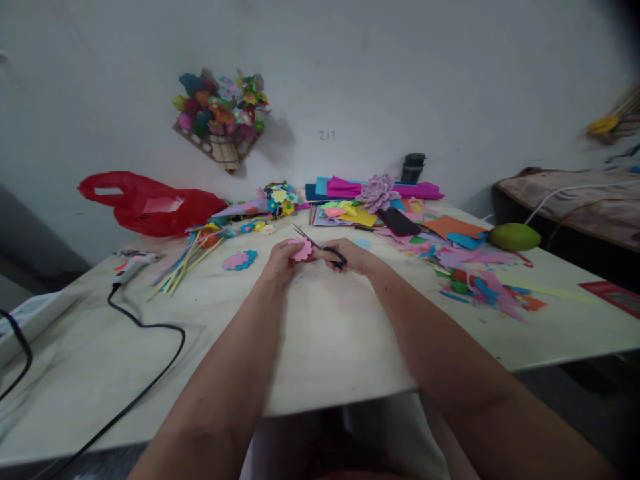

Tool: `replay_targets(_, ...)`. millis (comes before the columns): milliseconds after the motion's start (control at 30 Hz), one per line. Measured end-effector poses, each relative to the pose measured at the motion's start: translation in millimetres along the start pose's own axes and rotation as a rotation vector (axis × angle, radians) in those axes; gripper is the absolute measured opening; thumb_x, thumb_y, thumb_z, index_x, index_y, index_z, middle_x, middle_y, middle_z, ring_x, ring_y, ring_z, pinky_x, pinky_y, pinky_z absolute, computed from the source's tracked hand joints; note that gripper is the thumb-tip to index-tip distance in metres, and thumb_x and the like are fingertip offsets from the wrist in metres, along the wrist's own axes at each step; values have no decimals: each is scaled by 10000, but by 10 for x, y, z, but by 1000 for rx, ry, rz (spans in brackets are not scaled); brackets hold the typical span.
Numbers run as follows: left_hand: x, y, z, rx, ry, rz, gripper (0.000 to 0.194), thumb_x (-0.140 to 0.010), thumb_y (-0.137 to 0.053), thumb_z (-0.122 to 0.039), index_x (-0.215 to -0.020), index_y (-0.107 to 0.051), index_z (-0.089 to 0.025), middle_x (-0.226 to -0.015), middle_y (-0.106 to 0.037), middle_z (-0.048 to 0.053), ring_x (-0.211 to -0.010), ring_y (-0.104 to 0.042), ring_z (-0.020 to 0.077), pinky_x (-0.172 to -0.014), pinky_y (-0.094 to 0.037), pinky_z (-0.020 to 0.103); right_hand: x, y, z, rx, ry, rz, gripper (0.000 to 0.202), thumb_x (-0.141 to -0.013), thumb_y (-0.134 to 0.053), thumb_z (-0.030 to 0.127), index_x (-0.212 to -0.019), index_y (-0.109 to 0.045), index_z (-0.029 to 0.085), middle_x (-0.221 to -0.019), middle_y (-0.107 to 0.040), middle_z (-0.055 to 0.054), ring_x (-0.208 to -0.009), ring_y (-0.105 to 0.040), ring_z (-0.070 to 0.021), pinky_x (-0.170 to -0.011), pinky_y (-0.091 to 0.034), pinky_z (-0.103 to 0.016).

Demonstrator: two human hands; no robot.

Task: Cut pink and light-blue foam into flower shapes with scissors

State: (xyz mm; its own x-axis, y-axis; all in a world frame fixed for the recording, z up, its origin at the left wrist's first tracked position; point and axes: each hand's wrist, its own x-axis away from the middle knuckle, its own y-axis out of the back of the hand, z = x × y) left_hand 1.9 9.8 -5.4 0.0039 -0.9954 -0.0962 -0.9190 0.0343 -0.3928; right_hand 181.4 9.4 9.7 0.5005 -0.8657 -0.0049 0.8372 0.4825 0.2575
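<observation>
Over the middle of the table, my left hand [281, 261] pinches a pink paper flower [301, 249] with a scalloped edge. My right hand [349, 256] is closed on the black handles of a pair of scissors [339, 261]. The slim blades angle up and left, close by the flower's upper right edge; whether they touch it I cannot tell. To the left of my hands lie more scalloped cut-outs, a pink one [235, 261] overlapping a blue one [253, 257].
A glue gun [131, 268] with a black cord and several thin sticks [187, 263] lie left, below a red plastic bag [155, 203]. Coloured scraps [485, 283], a dark phone [399, 222] and a green oval fruit [515, 237] are on the right. Coloured sheets [325, 190] are stacked behind.
</observation>
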Motion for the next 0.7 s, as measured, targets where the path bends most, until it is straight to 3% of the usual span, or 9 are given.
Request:
replay_targets(200,-11,35,29,-35,-2,48,226,-513,-791,-227,-671,-663,-128,-649,-660,44,-589,-603,144,-606,-514,268,11,48,-13,37,41,14,311,-798,-658,424,-699,-527,160,-501,-535,30,-365,-430,-53,-312,-192,-177)
replay_targets(333,7,22,37,-89,43,114,192,-522,-775,-222,-645,-663,-126,-602,-641,45,-529,-568,129,-537,-480,253,-19,87,-41,13,86,-43,261,-797,-656,393,-767,-568,149,-560,-582,15,-400,-471,-61,-331,-247,-174)
replay_targets(500,52,-34,14,-153,116,196,248,-484,-762,-196,-705,-704,-102,-617,-667,81,-500,-566,142,-484,-440,257,-85,103,-83,-97,114,-145,308,-679,-760,275,-920,-610,155,-638,-636,12,-497,-542,-76,-403,-306,-167)
replay_targets(700,57,-36,37,-197,121,244,344,-483,-784,-211,-799,-721,-90,-637,-676,66,-511,-579,134,-498,-435,246,-108,11,-54,-258,145,-169,400,-548,-783,146,-901,-595,165,-658,-635,26,-589,-586,-101,-563,-443,-202)
